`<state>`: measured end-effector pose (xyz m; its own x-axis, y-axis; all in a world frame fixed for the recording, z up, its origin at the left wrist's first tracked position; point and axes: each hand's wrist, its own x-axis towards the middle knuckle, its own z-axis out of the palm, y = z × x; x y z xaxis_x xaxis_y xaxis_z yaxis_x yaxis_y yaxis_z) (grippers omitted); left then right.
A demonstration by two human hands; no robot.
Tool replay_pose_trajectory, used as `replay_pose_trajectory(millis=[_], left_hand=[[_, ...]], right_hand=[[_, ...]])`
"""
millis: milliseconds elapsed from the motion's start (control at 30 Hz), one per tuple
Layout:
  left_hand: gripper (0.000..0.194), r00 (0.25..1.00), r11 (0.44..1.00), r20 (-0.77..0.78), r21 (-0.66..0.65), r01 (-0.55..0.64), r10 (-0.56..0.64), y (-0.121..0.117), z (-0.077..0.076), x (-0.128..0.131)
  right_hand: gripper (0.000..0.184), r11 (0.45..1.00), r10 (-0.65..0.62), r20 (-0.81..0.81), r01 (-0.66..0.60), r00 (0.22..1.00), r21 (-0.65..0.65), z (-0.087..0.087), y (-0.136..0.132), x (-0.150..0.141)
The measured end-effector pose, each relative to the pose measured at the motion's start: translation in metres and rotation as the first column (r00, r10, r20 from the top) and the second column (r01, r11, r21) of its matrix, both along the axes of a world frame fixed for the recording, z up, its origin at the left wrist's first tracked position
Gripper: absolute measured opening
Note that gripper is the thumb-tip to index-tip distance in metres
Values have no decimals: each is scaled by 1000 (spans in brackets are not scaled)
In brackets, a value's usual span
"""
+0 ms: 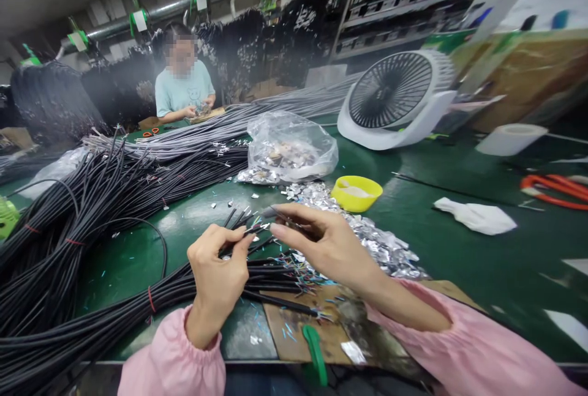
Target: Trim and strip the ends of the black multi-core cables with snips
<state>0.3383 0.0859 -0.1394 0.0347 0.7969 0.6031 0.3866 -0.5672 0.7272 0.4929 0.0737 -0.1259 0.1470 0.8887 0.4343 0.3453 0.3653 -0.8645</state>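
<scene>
Black sheathed cable point(250, 232), one length, pinched near its stripped end between thumb and fingers of the left hand point(218, 267), lower centre of the frame; hand closed on it, pink sleeve at the wrist. Right hand point(316, 240), just right of centre, fingers drawn together at the cable's tip; what lies between the fingertips is too small to tell.

Bundle of black cables point(138, 307), tied with a red band, running from the lower left under the left hand, coloured inner wires showing at the cut ends. Larger heap of black cables point(92, 200), left of frame. Grey cables point(275, 105), a long sheaf across the upper middle.

Green table point(459, 261), littered with small offcuts. Silver foil scraps point(376, 243), a pile just right of the right hand. Clear plastic bag point(289, 148) with scraps inside, centre. Yellow bowl point(356, 193), beside the foil. White desk fan point(397, 99), upper right. White tape roll point(509, 138), right. White cloth point(478, 215), right of centre. Orange-handled tool point(555, 188), far right edge. Green-handled tool point(315, 353), bottom centre, on a cardboard sheet point(294, 338).

A second person in a pale blue shirt point(184, 90), upper left, hands at the far edge of the table.
</scene>
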Motion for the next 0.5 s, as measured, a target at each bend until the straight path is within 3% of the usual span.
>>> replay_pose_trajectory(millis=[233,500], left_hand=[[14,995,987,-28,138,-86,91,-1,-2,0],[18,984,963,-72,229,-140,160,-2,-4,-1]], right_hand=[[30,998,-12,132,4,991,62,-1,-3,2],[23,981,115,202,-143,973,128,5,-6,-1]])
